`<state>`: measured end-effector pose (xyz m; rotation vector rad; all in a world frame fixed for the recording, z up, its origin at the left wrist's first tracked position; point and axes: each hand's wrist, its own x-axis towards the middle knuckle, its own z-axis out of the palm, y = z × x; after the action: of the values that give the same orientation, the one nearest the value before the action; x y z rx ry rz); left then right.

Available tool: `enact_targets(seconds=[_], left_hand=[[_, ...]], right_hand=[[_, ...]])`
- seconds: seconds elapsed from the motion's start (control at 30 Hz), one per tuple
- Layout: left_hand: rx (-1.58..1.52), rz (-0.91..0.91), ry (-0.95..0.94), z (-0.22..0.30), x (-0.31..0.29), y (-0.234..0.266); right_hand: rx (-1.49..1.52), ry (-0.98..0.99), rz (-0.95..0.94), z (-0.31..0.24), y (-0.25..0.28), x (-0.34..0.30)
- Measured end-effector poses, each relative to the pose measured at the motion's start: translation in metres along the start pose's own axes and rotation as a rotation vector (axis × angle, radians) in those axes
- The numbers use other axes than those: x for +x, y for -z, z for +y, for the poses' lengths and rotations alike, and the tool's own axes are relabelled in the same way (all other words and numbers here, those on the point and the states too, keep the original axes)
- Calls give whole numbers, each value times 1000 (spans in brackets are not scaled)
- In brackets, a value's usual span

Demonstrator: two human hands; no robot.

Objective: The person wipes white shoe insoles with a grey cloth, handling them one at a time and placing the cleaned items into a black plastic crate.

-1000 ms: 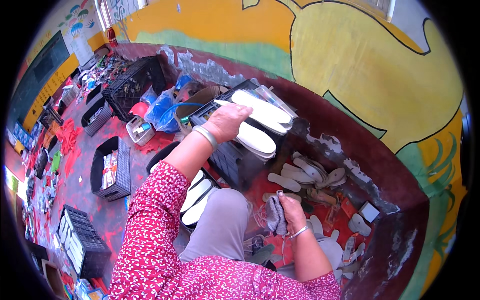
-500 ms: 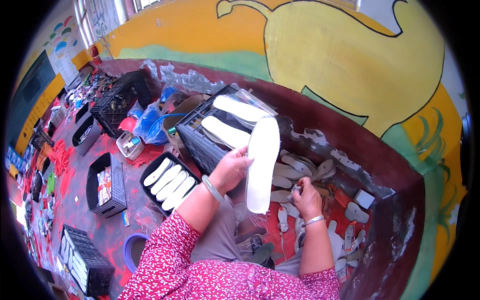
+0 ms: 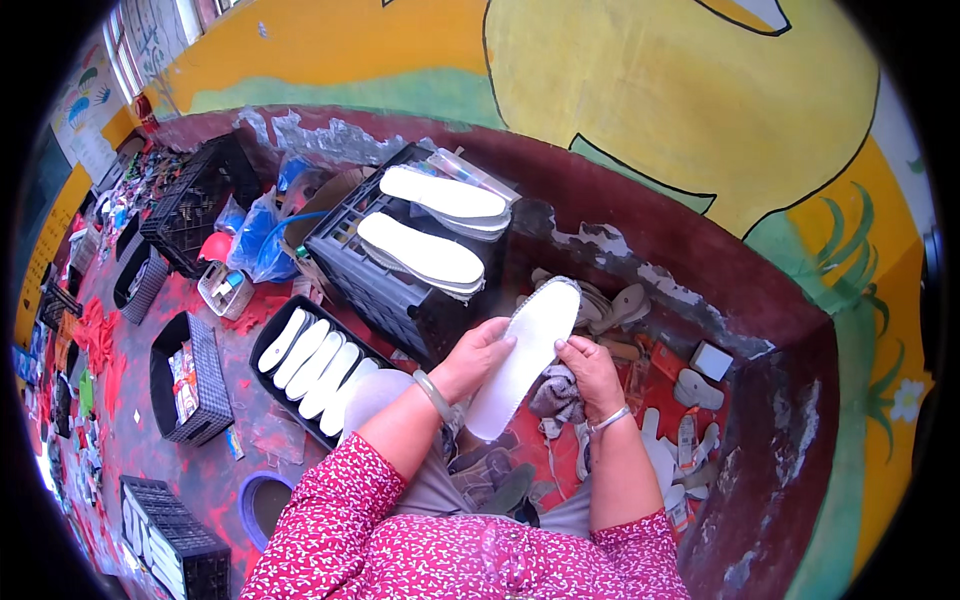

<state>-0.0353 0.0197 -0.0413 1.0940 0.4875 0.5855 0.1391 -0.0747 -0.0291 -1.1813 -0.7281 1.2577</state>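
A white insole (image 3: 532,345) is held tilted in front of me. My left hand (image 3: 478,358) grips its left edge, thumb on top. At the opposite edge, the thumb and fingers of my right hand (image 3: 592,375) close on the insole, with a bunched grey cloth (image 3: 558,393) hanging under these fingers. Ahead, two stacks of white insoles, the far stack (image 3: 445,192) and the near stack (image 3: 422,250), lie across the top of a black plastic crate (image 3: 360,285). More white insoles stand in a row in a black bin (image 3: 262,378) left of my left forearm.
Loose shoes and insoles (image 3: 690,450) litter the red floor on the right, beside a small white box (image 3: 711,360). A painted wall (image 3: 660,270) curves round ahead. To the left are a grey woven basket (image 3: 205,400), a purple bucket (image 3: 250,515) and another black crate (image 3: 190,535) with insoles.
The insole has tilted and moved slightly right. My right hand has come up from the floor side to the insole's edge, bringing the grey cloth. The view has shifted right.
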Motion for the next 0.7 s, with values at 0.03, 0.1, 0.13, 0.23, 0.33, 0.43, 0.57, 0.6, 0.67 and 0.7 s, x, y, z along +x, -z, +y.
enact_targets(seconds=[0.03,0.1,0.13,0.23,0.33,0.43,0.57,0.6,0.67,0.7], left_hand=[[7,-5,-1,3,0,-1],[120,6,-50,-3,1,0],[227,20,-101,-7,2,1],[559,68,-251,-12,2,-3],[708,90,-281,-13,2,-6],[617,67,-207,-16,2,-5],[125,20,-14,-13,1,-4],[49,29,6,-10,-1,-5],[11,29,55,-4,-2,-8],[-9,28,80,-3,-3,-8]], right_hand=[[28,-19,5,0,0,1],[99,-16,94,4,-7,3],[116,-4,119,10,-6,6],[118,39,191,25,-4,12],[86,70,243,32,-5,12],[-64,88,259,24,-3,9],[-48,71,222,19,-2,6],[-48,69,219,16,-3,4],[-52,81,208,17,-3,2],[-55,95,194,21,-1,3]])
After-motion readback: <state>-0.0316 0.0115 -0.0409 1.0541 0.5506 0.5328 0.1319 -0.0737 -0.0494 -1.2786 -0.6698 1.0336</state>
